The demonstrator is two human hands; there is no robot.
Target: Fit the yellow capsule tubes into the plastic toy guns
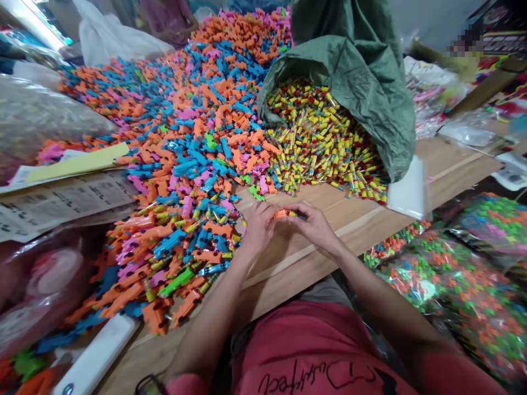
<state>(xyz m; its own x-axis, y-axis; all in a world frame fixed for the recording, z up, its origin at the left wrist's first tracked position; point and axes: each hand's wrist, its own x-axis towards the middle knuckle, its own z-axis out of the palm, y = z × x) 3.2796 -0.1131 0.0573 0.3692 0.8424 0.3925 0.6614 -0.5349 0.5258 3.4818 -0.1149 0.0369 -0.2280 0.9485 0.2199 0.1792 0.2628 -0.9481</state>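
My left hand point(260, 226) is closed on one end of an orange toy car point(282, 214) above the bare front of the table. At its other end my right hand point(313, 224) pinches a small yellow-and-red tube point(295, 214) against the car. The fingers partly cover both pieces. Beyond my hands lies a heap of small yellow tubes with red ends point(325, 148), spilling from a green sack point(370, 93). To the left a large pile of orange, blue, pink and green toy cars point(197, 126) spreads over the table, some with yellow tubes among them.
Printed sheets point(69, 197) and a clear plastic bag point(45, 115) lie at the left. A white device point(99, 356) rests at the near left edge. Clear bags of colourful toys point(444, 280) sit below the table's right edge. Another person point(167, 16) stands at the back.
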